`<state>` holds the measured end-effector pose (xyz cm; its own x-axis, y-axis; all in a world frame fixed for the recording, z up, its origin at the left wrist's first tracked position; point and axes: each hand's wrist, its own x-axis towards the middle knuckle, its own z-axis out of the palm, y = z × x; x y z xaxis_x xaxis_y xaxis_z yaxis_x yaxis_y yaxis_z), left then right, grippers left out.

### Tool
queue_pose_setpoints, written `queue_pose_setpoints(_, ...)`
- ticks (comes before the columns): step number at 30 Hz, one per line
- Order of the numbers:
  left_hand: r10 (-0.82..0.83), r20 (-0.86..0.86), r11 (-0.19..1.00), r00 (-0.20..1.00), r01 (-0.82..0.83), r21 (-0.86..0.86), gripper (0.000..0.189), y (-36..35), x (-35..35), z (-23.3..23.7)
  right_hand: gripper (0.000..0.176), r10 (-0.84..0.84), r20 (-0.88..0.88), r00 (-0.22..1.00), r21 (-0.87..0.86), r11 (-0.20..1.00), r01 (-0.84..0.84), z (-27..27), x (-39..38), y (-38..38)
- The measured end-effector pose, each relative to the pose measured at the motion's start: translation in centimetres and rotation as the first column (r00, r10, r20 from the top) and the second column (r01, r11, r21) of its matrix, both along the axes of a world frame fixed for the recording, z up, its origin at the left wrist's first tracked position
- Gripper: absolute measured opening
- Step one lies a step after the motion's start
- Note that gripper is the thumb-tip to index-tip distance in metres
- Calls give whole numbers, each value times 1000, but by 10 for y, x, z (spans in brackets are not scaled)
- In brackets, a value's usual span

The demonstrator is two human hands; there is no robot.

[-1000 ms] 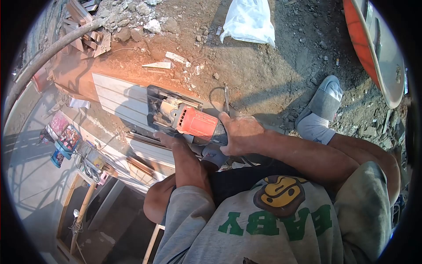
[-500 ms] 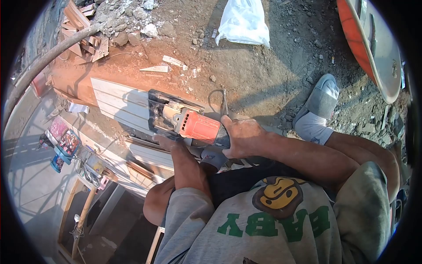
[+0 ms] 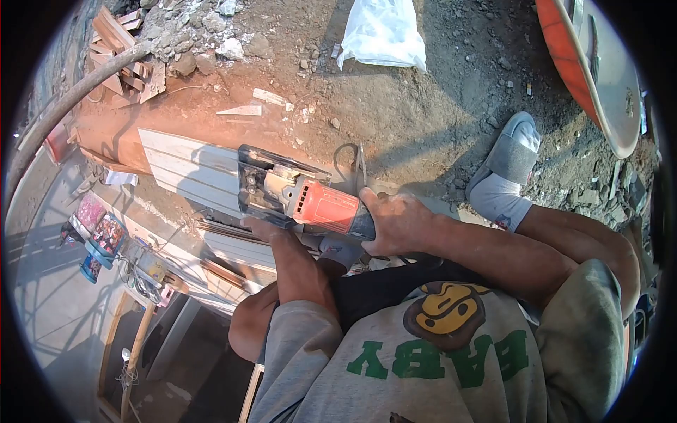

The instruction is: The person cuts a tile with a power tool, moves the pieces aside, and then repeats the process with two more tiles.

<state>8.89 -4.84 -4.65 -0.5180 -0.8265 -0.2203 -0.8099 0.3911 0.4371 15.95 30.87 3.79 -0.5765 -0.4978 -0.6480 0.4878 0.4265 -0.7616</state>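
My right hand [image 3: 400, 223] is wrapped round the dark rear end of a red-bodied circular saw [image 3: 326, 206]. The saw's dark metal base plate [image 3: 250, 185] lies over the right part of a white grooved panel [image 3: 185, 166] near the ground. My left hand [image 3: 264, 230] is low beside the base plate, at the panel's near edge. Its fingers are mostly hidden, so whether it grips the panel or the plate does not show. A dark cord [image 3: 344, 151] loops behind the saw.
Wood offcuts [image 3: 116, 53] are heaped at upper left, near a curved pole [image 3: 77, 92]. A white plastic bag [image 3: 383, 35] lies on rubble-strewn ground. An orange-sided wheelbarrow [image 3: 568, 53] stands upper right. More grooved panels [image 3: 243, 250] lie by my left forearm.
The view has shifted a little, so the ground and panel appear farther left. Against the panel, the saw sits slightly farther right, with my right hand still round it.
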Motion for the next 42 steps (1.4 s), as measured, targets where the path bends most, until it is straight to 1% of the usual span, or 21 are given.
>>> queue_pose_setpoints(2, 116, 87, 990, 989, -122, 68, 73, -1, -2, 2, 62, 3, 11, 1000, 0, 1000, -3, 1, 1, 2)
queue_pose_setpoints(3, 115, 88, 990, 989, -121, 69, 73, 2, -5, 4, 61, 5, 20, 1000, -3, 1000, -5, 2, 1, 3)
queue_pose_setpoints(5, 335, -29, 923, 942, -321, 213, 73, 9, -8, 9, 61, -3, 13, 1000, 1, 1000, 3, 2, 2, 4)
queue_pose_setpoints(9, 372, -27, 919, 928, -365, 151, 73, 33, -15, 20, 61, 6, 19, 1000, 0, 1000, -6, 3, 2, 5)
queue_pose_setpoints(11, 427, -51, 878, 903, -400, 262, 73, 51, -18, 30, 61, 6, 16, 1000, 3, 1000, -6, 4, 3, 6)
queue_pose_setpoints(14, 353, -38, 898, 935, -327, 293, 71, 24, -10, 16, 62, 2, -5, 1000, 13, 1000, -2, 5, 7, 6)
queue_pose_setpoints(18, 357, -24, 908, 934, -341, 246, 71, 79, -25, 44, 63, 28, 4, 1000, 22, 999, -28, 7, 3, 11)
queue_pose_setpoints(19, 208, 107, 976, 972, -214, 46, 70, 88, -26, 48, 63, 29, 2, 1000, 24, 999, -29, 7, 3, 10)
queue_pose_setpoints(20, 80, 264, 990, 961, -46, -135, 69, 92, -25, 50, 63, 16, -12, 1000, 33, 999, -16, 6, 4, 8)
queue_pose_setpoints(24, 33, 217, 994, 976, -10, -107, 61, 52, -14, 29, 64, 45, 15, 999, 24, 999, -45, 8, -2, 11)
queue_pose_setpoints(25, 81, 122, 997, 989, -80, -9, 60, 25, -9, 15, 64, 43, 15, 999, 26, 999, -43, 7, -3, 10)
queue_pose_setpoints(26, 138, 32, 986, 990, -140, 94, 59, 29, -12, 17, 65, 58, 12, 998, 24, 998, -58, 5, -4, 8)
queue_pose_setpoints(27, 137, 33, 986, 990, -139, 94, 59, 35, -13, 21, 66, 73, 9, 997, 21, 997, -73, 3, -5, 7)
queue_pose_setpoints(29, 316, -44, 926, 948, -298, 234, 51, 50, -17, 32, 67, 49, -14, 999, 17, 999, -49, 0, -3, 4)
queue_pose_setpoints(30, 311, -42, 928, 949, -294, 231, 51, 48, -16, 29, 67, 28, -41, 999, 16, 1000, -27, -1, -3, 3)
queue_pose_setpoints(32, 32, 78, 999, 996, -31, -19, 67, 46, -11, 23, 67, 29, -22, 999, 15, 999, -29, 1, -6, 3)
queue_pose_setpoints(33, 30, 79, 999, 996, -29, -18, 67, 50, -12, 23, 67, 34, -9, 999, 20, 999, -34, 1, -8, 4)
queue_pose_setpoints(35, 288, -162, 924, 944, -229, 306, 76, 57, -13, 27, 66, 22, -10, 1000, 9, 1000, -22, 2, -8, 4)
queue_pose_setpoints(36, 286, -161, 925, 945, -229, 302, 76, 59, -12, 29, 66, 14, -10, 1000, -4, 1000, -14, 2, -7, 4)
queue_pose_setpoints(38, 211, -27, 971, 977, -207, 121, 75, 59, -14, 32, 65, -5, -27, 1000, -9, 1000, 5, 0, -2, 1)
queue_pose_setpoints(42, 244, -73, 946, 967, -221, 236, 75, 31, -11, 18, 63, 1, -23, 1000, -5, 1000, -1, 2, 4, 10)
